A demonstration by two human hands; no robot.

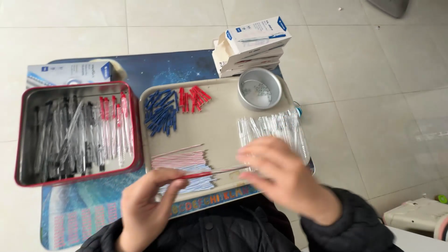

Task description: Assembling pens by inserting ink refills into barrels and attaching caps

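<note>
My left hand [147, 205] pinches a thin red pen refill [196, 175], holding it level over the front of a beige tray [219, 128]. My right hand [284, 177] is blurred, fingers spread, hovering at the refill's right tip and over the near end of a row of clear pen barrels [273, 128]. Whether it touches the refill I cannot tell. Under the refill lies a bundle of red and blue refills [179, 163]. Blue caps [161, 112] and red caps [193, 99] are heaped at the tray's far left.
A red-rimmed metal tin [21, 140] at the left holds several assembled black and red pens. A small round metal bowl [260, 88] stands at the tray's far right. White and blue boxes [252, 44] are stacked behind it; another box [70, 72] lies behind the tin.
</note>
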